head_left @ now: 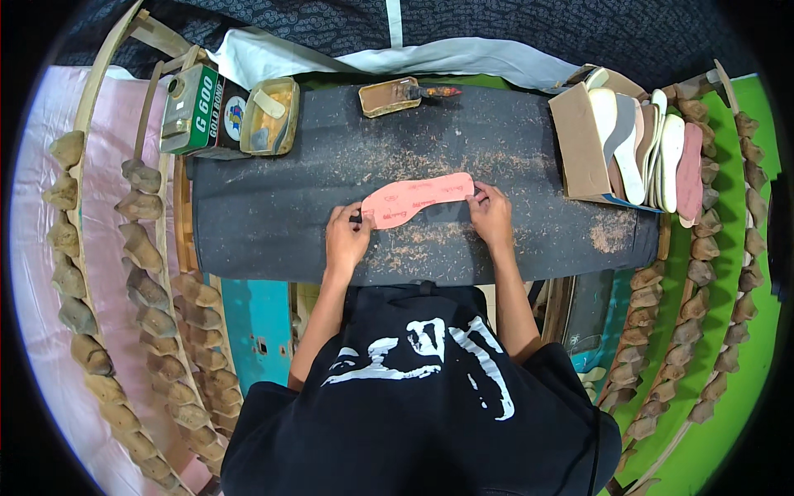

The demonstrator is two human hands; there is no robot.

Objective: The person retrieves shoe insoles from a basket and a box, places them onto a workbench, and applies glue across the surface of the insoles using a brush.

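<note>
A pink insole (pixel 422 199) with dark printed marks lies crosswise between my two hands, just over the dark work table (pixel 281 207). My left hand (pixel 347 234) pinches its wider left end, with something small and dark showing by the fingers that I cannot make out. At the narrower right end, my right hand (pixel 491 215) grips the edge between thumb and fingers. Pale shavings (pixel 430 240) are scattered on the table around and beneath the insole.
At the back left stand a green and white metal can (pixel 197 112) and a tub (pixel 289 140) holding scraps. A small tray (pixel 379 99) with a brush (pixel 438 92) sits at the far middle. A cardboard box (pixel 576 149) of insoles stands right. Racks of wooden shoe lasts (pixel 149 289) flank both sides.
</note>
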